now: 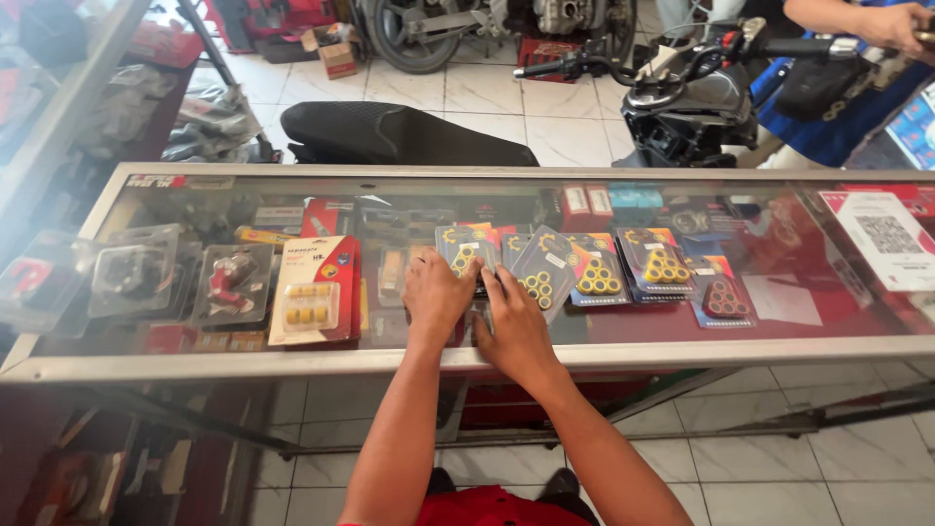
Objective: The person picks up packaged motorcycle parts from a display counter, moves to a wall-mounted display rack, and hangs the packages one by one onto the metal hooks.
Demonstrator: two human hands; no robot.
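Two blister packs of small rollers lay on the glass top of the display counter (682, 351), near its middle. The left pack (462, 251) sat under the fingertips of the left hand (435, 297); the right pack (542, 273), tilted and showing a cluster of yellow rollers, lay under the fingers of the right hand (514, 326).

Handling, as judged: thin card backing with a clear plastic bubble, light overall, the weight gathered where the rollers sit. Card probably stiff enough to lift by an edge, though it would flex. Plastic on glass likely slid easily. Not fragile. Best hold looked like a pinch at the card margin, clear of the bubble.

Hands: both palm down, fingers extended and loosely spread, pressed flat rather than closed around anything. Whether either thumb was hooked under a pack edge could not be told. Forearms came up from the near edge of the counter and converged, wrists nearly touching.

Around them: more roller packs (664, 261) in a row to the right, a red-carded pack of yellow parts (314, 290) to the left. Beyond the counter stood a motorbike seat (390, 131), and another person's hand (891, 24) gripped a handlebar at top right.
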